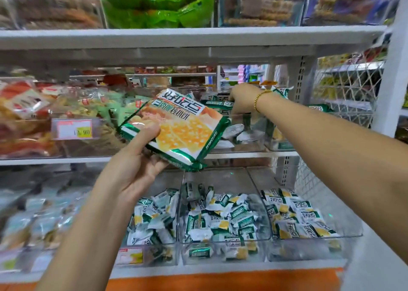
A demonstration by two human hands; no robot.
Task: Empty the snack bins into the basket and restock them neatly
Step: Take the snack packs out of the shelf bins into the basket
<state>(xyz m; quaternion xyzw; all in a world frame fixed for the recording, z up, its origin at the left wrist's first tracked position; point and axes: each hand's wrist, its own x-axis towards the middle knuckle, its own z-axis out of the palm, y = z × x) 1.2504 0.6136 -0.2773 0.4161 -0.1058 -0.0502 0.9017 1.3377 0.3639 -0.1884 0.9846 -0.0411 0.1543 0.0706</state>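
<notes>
The clear bin (247, 136) on the middle shelf (55, 160) holds a few green packets, and the right hand (241, 98) reaches in and grips one packet (217, 104). The left hand (136, 164) clasps a stack of cracker packs (176, 127) in front of that bin. The lower bins (225, 254) are heaped with small wrapped snacks (220, 220). A price tag (72, 129) hangs at left.

fingertips of right hand (241, 98) behind green packet (217, 104)

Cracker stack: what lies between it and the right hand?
Head view: one green pack, held by the right hand, fills the gap to the stack in the left hand.
</notes>
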